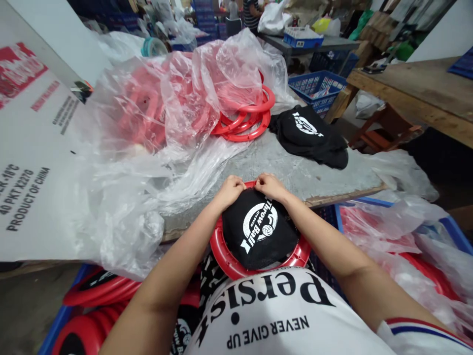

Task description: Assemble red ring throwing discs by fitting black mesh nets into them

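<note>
A red plastic ring (229, 262) leans between my body and the table edge, with a black printed fabric disc (260, 227) lying across its middle. My left hand (232, 189) pinches the far rim where fabric and ring meet. Close beside it, my right hand (269, 186) pinches the same rim a little to the right. The fingertips hide the exact join between cloth and ring. Farther back on the table rests a pile of black printed fabric pieces (308, 132). Bare red rings (254, 129) spill from a clear plastic bag (177, 93) at the back left.
A white printed carton (33, 162) stands at the left. Below it, a blue crate (55, 330) holds red rings with black centres. At the right, another blue crate (456, 231) contains plastic-wrapped red parts. Farther off are a blue basket (318, 88), a wooden table (414, 98) and a person (252, 14).
</note>
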`<state>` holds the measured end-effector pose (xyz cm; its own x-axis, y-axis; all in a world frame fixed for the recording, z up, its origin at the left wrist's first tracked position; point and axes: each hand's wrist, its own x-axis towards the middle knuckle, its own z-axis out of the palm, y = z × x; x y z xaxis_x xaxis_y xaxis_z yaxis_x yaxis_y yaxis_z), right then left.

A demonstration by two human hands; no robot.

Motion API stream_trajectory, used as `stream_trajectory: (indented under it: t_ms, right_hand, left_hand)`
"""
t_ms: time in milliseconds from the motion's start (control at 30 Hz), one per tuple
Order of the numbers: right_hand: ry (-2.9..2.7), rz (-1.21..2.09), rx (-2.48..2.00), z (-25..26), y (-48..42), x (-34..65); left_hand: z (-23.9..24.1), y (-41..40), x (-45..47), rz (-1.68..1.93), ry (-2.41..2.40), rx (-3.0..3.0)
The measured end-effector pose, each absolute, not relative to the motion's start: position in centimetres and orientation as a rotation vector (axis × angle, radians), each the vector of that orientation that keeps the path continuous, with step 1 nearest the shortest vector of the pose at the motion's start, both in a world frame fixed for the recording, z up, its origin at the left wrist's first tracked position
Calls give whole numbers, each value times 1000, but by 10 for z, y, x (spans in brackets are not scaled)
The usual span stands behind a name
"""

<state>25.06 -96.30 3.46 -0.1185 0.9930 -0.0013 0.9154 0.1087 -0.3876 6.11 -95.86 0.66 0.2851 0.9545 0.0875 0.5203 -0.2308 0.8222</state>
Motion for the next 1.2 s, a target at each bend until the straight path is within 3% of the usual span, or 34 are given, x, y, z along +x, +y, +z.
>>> stream_trajectory:
  t_ms: [400, 700, 900, 1200]
  right_hand:
    - [-1983, 300, -1924, 21, -973, 268]
    - [-2065, 438, -1750, 46, -959, 265]
    - [-2157, 881, -1603, 44, -951, 254]
    - [-2148, 766, -1578, 30, -954, 255]
  left_hand:
    - [15, -981, 69, 648, 1508, 2163]
    - [-5, -973, 76, 928, 1449, 1906]
    - [-7, -973, 78, 951, 1455, 1857]
    - [-1, -978, 81, 925, 1540, 1840]
